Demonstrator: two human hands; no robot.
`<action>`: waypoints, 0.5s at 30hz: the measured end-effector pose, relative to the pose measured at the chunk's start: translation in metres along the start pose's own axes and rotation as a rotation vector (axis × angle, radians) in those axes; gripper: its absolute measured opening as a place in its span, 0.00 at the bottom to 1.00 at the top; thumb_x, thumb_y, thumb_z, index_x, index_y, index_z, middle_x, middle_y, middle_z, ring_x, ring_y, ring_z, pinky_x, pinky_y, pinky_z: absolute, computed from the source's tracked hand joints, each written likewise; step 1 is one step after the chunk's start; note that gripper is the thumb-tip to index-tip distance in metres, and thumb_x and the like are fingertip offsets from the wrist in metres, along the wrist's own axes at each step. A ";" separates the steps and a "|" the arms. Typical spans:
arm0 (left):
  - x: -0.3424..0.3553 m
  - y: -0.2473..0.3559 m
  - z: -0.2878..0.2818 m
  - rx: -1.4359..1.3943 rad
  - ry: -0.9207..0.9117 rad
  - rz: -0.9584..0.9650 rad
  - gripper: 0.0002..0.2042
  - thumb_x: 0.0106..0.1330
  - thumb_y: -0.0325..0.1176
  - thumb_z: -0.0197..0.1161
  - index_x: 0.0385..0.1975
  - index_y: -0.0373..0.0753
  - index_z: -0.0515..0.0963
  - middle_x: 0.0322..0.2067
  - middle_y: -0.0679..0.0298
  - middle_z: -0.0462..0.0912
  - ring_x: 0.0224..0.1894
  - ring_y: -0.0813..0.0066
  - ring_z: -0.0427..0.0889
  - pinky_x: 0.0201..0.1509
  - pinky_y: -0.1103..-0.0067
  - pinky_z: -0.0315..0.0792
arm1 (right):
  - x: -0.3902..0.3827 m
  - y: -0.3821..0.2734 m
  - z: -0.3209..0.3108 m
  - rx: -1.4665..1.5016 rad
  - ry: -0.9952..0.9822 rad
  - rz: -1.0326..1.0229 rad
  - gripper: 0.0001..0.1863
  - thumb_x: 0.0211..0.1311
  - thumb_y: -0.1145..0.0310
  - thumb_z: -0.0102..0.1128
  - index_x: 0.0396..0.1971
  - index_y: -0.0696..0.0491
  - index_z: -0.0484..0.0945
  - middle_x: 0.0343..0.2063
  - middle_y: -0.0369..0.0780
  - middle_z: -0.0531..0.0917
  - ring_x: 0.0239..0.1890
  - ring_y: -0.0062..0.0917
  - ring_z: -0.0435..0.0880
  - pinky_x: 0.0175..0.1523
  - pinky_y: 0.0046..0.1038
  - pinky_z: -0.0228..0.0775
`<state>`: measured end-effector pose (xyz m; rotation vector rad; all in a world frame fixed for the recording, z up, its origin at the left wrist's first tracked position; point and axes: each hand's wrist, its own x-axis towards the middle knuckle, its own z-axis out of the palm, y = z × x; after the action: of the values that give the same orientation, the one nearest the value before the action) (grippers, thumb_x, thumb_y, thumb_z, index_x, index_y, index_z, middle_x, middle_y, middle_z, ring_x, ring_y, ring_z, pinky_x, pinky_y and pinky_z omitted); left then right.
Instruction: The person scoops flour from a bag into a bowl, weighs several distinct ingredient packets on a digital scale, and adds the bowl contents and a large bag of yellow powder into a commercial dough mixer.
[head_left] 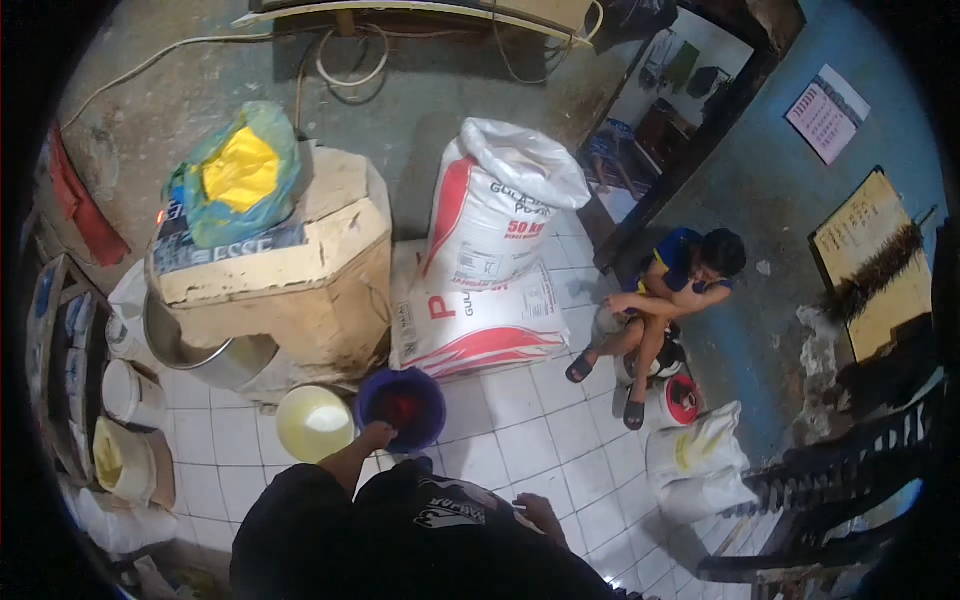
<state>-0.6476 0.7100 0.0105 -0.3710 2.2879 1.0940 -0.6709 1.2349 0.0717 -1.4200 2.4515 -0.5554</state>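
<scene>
Shirt [440,545] is filling six o'clock; left hand [378,435] is reaching to purple tub [430,408] at seven, right hand [538,512] hanging at five-thirty; both grips unclear.

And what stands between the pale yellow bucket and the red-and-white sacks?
The head view shows a blue-purple bucket there, the left hand at its near rim.

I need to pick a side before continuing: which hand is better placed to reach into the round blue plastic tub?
Probably the left hand: it is at the near rim of the blue tub, while the right hand is apart from it, off to the right.
</scene>
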 end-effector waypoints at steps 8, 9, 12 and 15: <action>0.055 0.285 -0.134 -0.086 0.610 0.623 0.20 0.65 0.38 0.58 0.54 0.35 0.72 0.54 0.51 0.75 0.57 0.54 0.73 0.62 0.66 0.66 | 0.335 0.112 -0.358 0.476 0.389 0.376 0.19 0.69 0.58 0.52 0.48 0.58 0.78 0.38 0.43 0.84 0.43 0.25 0.81 0.51 0.29 0.72; 0.046 0.341 -0.161 -0.055 0.619 0.615 0.22 0.64 0.36 0.59 0.56 0.35 0.70 0.56 0.50 0.73 0.59 0.53 0.71 0.64 0.66 0.64 | 0.374 0.114 -0.422 0.416 0.487 0.262 0.19 0.68 0.58 0.52 0.48 0.58 0.77 0.39 0.45 0.84 0.44 0.28 0.82 0.51 0.29 0.72; 0.032 0.435 -0.219 0.088 0.781 0.602 0.26 0.62 0.34 0.61 0.60 0.34 0.66 0.59 0.48 0.69 0.62 0.50 0.67 0.67 0.67 0.61 | 0.493 0.151 -0.519 0.176 0.740 0.003 0.21 0.69 0.59 0.46 0.50 0.58 0.75 0.47 0.52 0.79 0.52 0.43 0.78 0.57 0.35 0.67; 0.071 0.495 -0.245 0.080 0.952 0.609 0.29 0.60 0.33 0.63 0.62 0.33 0.64 0.61 0.46 0.67 0.64 0.50 0.65 0.68 0.67 0.59 | 0.597 0.239 -0.506 -0.111 0.458 -0.176 0.17 0.69 0.63 0.47 0.47 0.60 0.74 0.43 0.51 0.80 0.46 0.42 0.79 0.53 0.36 0.69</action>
<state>-1.0293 0.8290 0.3981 -0.1660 3.4351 1.2614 -1.3514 0.9230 0.4017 -1.7257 2.7512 -0.8810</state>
